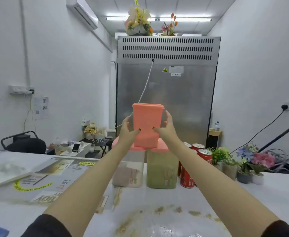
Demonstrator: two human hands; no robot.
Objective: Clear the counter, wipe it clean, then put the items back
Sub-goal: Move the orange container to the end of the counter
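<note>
A: Your left grip (127, 130) is curled round the left side of the salmon-pink container (147, 120), with the thumb pressed on its front face.

B: Your right grip (166, 128) mirrors it on the right side, thumb on the front and fingers reaching up the side wall. Between the two you hold the container upright.

A: It is raised ahead of you, its base level with the pink lids of two clear canisters. Whether it touches those lids cannot be told from here.

B: Below it, the left canister (128, 171) holds a pinkish-brown powder and the right canister (161, 171) a green one. They stand side by side on the white desk (268, 194).

A: Just right of them you have red drink cans (187, 177), then small potted plants (224, 159) and a bunch of pink and blue flowers (260, 159).

B: Nearer you, the desk is marked with brown-green powder smears (159, 210). To your left lies a printed menu sheet (54, 171), with a white board (6, 170) beside it.

A: Behind everything stands a steel refrigerator (167, 93).
</note>
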